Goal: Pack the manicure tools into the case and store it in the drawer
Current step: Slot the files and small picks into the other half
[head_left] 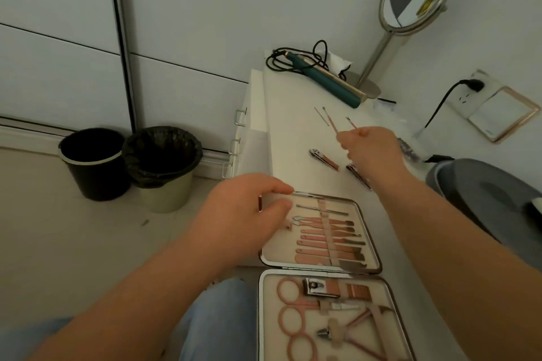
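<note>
While two waste bins (129,164) stand on the floor at far left, the left hand (243,214) rests curled fingers on the far-left corner of the open manicure case (369,243), which lies on the white dresser top (287,132); rose-gold tools fill its straps. Two nail clippers (324,159) lie loose beyond; the right hand (372,146) pinches thin cuticle sticks (333,123).

One head camera looks forward and steeply down, close above the white desk (293,132) and floor.
</note>
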Demonstrator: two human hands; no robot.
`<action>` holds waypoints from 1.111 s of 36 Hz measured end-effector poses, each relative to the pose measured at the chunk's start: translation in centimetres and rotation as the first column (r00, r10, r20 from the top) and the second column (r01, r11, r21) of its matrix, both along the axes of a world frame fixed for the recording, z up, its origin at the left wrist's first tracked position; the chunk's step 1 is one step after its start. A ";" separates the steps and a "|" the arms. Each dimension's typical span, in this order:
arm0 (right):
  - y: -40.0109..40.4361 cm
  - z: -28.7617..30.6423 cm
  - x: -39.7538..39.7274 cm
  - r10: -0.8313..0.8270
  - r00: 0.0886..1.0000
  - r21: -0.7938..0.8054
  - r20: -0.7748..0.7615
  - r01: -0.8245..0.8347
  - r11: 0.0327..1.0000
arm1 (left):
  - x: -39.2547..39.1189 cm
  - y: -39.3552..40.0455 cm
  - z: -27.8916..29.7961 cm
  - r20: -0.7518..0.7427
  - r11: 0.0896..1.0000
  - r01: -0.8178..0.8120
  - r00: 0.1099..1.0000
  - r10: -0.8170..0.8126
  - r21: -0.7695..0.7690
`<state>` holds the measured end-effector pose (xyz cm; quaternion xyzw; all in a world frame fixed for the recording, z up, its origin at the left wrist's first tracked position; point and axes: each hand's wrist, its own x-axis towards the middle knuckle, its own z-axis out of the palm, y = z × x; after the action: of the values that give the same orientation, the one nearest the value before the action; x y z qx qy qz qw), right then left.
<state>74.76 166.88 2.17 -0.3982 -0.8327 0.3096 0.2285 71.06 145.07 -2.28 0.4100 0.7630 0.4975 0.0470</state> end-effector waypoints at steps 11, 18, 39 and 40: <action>-11.1 1.0 10.4 0.381 0.921 -0.074 -0.081 -0.386 0.919 | 2.8 0.2 2.6 0.438 0.943 -0.065 0.894 -0.090 0.327; -9.9 -0.6 13.0 0.433 0.899 -0.089 -0.064 -0.437 0.895 | 4.2 -0.6 2.0 0.402 0.971 0.071 0.901 -0.160 0.228; -4.2 -2.8 14.2 0.233 0.959 0.318 0.164 -0.275 0.908 | 3.9 1.8 0.9 -0.111 0.995 -0.031 0.994 0.021 -0.090; -4.0 -2.9 14.1 0.224 0.959 0.328 0.173 -0.271 0.905 | 3.7 1.9 0.8 -0.139 0.994 -0.036 0.990 0.021 -0.108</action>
<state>88.88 162.84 -0.72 -0.2619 -0.9313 0.1568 0.1989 74.81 147.00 -1.45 0.4293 0.7964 0.4260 0.0097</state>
